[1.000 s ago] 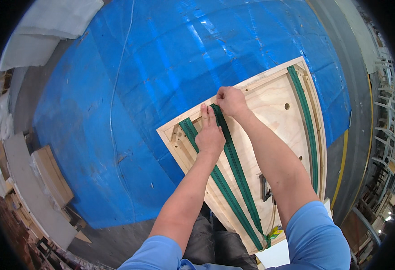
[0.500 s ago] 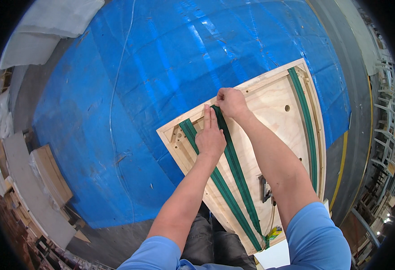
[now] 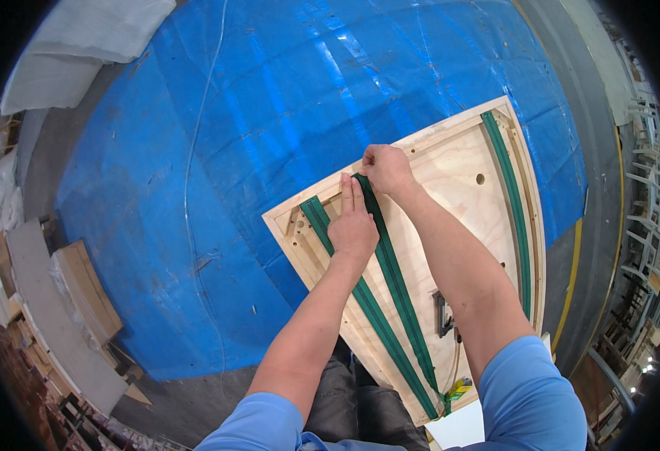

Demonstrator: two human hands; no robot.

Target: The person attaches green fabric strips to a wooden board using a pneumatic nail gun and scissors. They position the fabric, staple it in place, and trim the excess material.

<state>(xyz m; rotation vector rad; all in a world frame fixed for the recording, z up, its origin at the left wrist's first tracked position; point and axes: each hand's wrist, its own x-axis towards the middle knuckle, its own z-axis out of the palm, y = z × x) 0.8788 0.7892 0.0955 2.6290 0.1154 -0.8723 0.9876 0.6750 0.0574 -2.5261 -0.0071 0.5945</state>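
Two left fingers (image 3: pixel 347 194) extend along a long, dark-striped green strap (image 3: pixel 395 286); right fingers (image 3: pixel 372 158) curl, grip unclear.

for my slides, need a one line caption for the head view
Left hand and right hand at the far end of a green strap on a wooden frame, blue sheet beyond.

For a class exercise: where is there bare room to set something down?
Bare plywood lies between right forearm and rightmost green strap, broken by a round hole. Blue sheet lies open between pale cord and wooden frame. Crowded: the middle green strap, with left hand and right hand at its upper end.
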